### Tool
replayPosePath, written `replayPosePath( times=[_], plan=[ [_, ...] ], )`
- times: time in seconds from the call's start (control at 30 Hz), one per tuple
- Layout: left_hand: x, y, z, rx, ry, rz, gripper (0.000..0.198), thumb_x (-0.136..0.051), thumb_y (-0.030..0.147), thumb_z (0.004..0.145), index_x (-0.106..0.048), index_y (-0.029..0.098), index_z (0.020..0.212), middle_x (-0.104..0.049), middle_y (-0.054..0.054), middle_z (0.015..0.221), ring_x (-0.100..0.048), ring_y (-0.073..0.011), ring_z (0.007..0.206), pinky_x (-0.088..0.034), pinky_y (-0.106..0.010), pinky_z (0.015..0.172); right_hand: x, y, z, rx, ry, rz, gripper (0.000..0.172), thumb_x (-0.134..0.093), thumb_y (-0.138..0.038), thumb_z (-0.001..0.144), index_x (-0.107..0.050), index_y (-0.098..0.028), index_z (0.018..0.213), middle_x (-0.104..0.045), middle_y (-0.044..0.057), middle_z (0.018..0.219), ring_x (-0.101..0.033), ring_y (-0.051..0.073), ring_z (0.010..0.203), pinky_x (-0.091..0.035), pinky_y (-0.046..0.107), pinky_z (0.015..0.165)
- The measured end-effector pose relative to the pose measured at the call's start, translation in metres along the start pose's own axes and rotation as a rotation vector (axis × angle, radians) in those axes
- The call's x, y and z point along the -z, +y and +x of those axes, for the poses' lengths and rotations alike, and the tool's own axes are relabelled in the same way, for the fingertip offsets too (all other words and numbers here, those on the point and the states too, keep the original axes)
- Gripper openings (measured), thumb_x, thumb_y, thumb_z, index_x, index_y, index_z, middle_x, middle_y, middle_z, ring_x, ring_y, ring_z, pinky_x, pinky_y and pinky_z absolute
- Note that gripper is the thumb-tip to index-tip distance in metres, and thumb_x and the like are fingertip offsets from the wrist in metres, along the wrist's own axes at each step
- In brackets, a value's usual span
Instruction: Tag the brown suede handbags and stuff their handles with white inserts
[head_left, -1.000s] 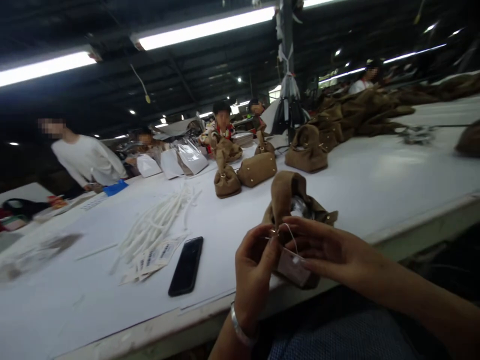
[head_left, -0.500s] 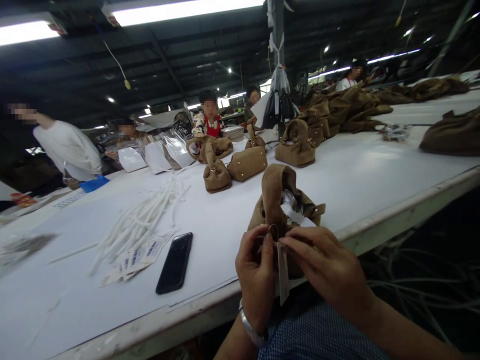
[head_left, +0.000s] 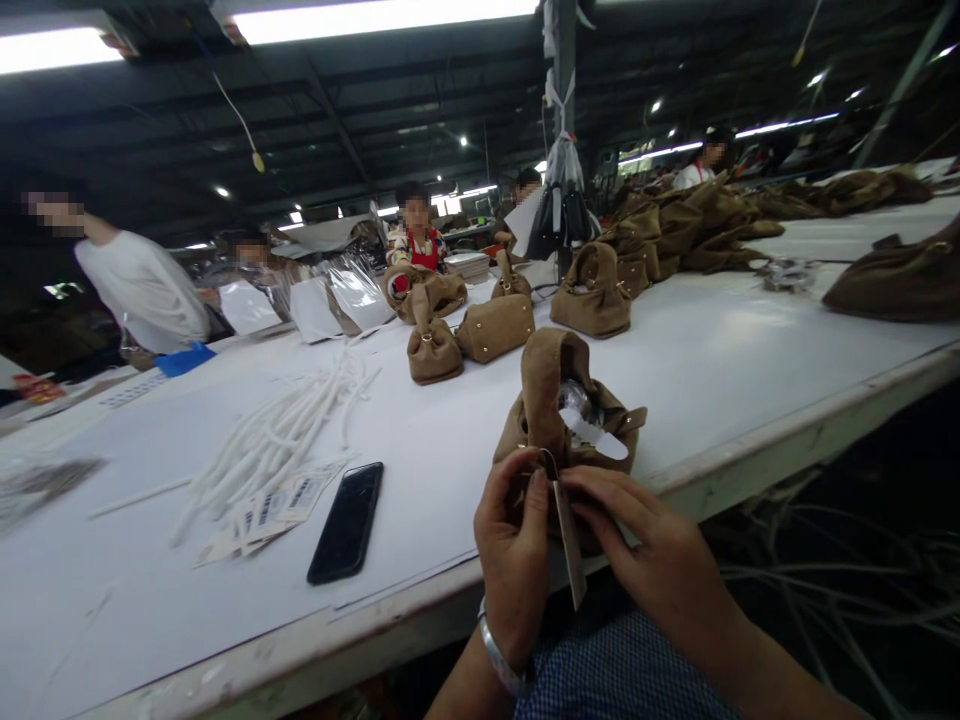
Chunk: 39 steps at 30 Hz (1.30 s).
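Note:
A small brown suede bag [head_left: 551,400] stands at the near edge of the white table [head_left: 720,370], clear plastic stuffing showing in its mouth. My left hand [head_left: 514,555], a silver bangle on the wrist, pinches the bag's front by a small metal ring. My right hand [head_left: 660,560] is closed on a hang tag [head_left: 571,545] that dangles edge-on from that ring. Both hands touch each other at the bag.
A black phone [head_left: 346,520] lies left of my hands beside a fan of paper tags [head_left: 262,515] and white cords [head_left: 281,430]. More brown bags [head_left: 495,325] stand mid-table, with a heap [head_left: 690,225] at the back right. Several people sit or stand across the table.
The tag turned from flat under my right hand to hanging edge-on from the ring. Its loose string loop is gone from view, and my hands closed together at the bag.

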<state>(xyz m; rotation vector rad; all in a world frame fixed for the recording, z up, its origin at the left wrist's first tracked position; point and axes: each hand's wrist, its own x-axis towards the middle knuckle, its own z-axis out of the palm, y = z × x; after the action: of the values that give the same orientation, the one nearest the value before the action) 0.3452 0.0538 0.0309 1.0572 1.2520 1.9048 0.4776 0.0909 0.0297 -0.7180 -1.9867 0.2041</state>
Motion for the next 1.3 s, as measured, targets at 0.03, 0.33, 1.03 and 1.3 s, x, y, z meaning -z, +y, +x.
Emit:
replayPosePath(
  times=[0.03, 0.33, 1.03, 1.3],
  plan=[
    [0.0, 0.0, 0.0, 0.001, 0.004, -0.006, 0.022, -0.066, 0.033, 0.09, -0.067, 0.025, 0.111, -0.071, -0.002, 0.11, -0.067, -0.015, 0.101, -0.055, -0.022, 0.087, -0.001, 0.0, -0.002, -0.004, 0.005, -0.002, 0.027, -0.054, -0.012, 0.095, -0.062, -0.022, 0.119, -0.068, 0.004, 0.117, -0.064, 0.014, 0.11, -0.051, 0.024, 0.102],
    [-0.002, 0.001, -0.004, 0.013, 0.029, 0.025, 0.024, -0.067, 0.034, 0.089, -0.067, 0.024, 0.111, -0.071, -0.003, 0.108, -0.067, -0.0148, 0.098, -0.056, -0.022, 0.084, -0.006, -0.003, -0.012, -0.106, 0.005, -0.055, 0.023, -0.054, -0.021, 0.096, -0.057, -0.023, 0.119, -0.07, 0.004, 0.108, -0.069, 0.017, 0.097, -0.058, 0.029, 0.087],
    [0.016, 0.034, 0.011, -0.085, -0.209, 0.221, 0.026, -0.067, 0.026, 0.088, -0.068, 0.027, 0.115, -0.072, -0.001, 0.101, -0.067, -0.0147, 0.094, -0.053, -0.024, 0.085, 0.02, -0.006, 0.015, -0.451, -0.023, 0.303, 0.029, -0.062, -0.036, 0.09, -0.067, -0.034, 0.119, -0.075, -0.004, 0.108, -0.071, 0.015, 0.1, -0.057, 0.027, 0.094],
    [0.013, 0.034, 0.015, -0.139, -0.249, 0.305, 0.008, -0.069, 0.024, 0.086, -0.074, 0.024, 0.092, -0.074, -0.001, 0.091, -0.067, -0.0146, 0.083, -0.052, -0.023, 0.076, 0.02, -0.002, 0.018, -0.551, 0.007, 0.347, 0.031, -0.072, -0.039, 0.082, -0.071, -0.028, 0.11, -0.077, -0.001, 0.089, -0.074, 0.018, 0.083, -0.062, 0.027, 0.081]
  ],
)
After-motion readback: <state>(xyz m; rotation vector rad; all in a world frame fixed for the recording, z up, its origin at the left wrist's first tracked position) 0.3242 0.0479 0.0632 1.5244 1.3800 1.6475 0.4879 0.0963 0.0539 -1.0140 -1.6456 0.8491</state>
